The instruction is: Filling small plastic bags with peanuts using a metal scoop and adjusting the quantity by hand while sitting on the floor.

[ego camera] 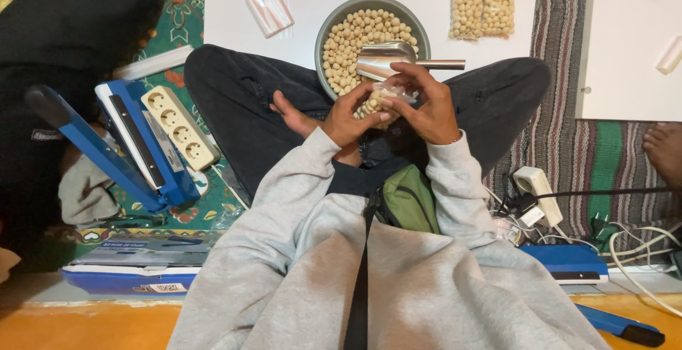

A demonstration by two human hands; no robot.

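I sit cross-legged on the floor. Both hands hold a small clear plastic bag [376,98] filled with round beige balls, just above my lap. My left hand [334,117] grips the bag's lower left side with fingers curled. My right hand [425,105] pinches the bag's top right edge. Right behind the hands stands a grey bowl [328,29] full of the same beige balls, with a metal scoop [391,60] lying in it, its handle pointing right.
A blue heat sealer [135,152] and a beige power strip [179,127] lie at left. A stack of clear bags [268,10] and filled bags [483,0] rest on white board behind. Cables and a plug [538,192] at right. Another person's foot [666,149] at far right.
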